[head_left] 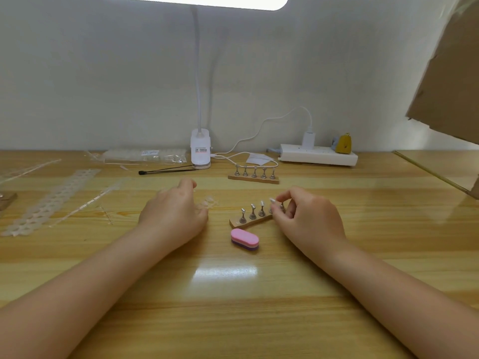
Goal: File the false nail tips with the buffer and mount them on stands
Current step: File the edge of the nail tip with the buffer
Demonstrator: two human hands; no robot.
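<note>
I see my right hand (308, 218) pinching a nail tip (272, 200) at the right end of the near stand (252, 220), whose other pegs carry tips. My left hand (175, 216) rests curled beside loose tips (207, 202), and the buffer (244, 239) lies just before the stand.

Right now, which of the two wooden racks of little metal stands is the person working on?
The nearer rack, angled beside the pink buffer. The right hand has its fingers at that rack's right end; the far rack by the lamp base sits untouched.
</note>
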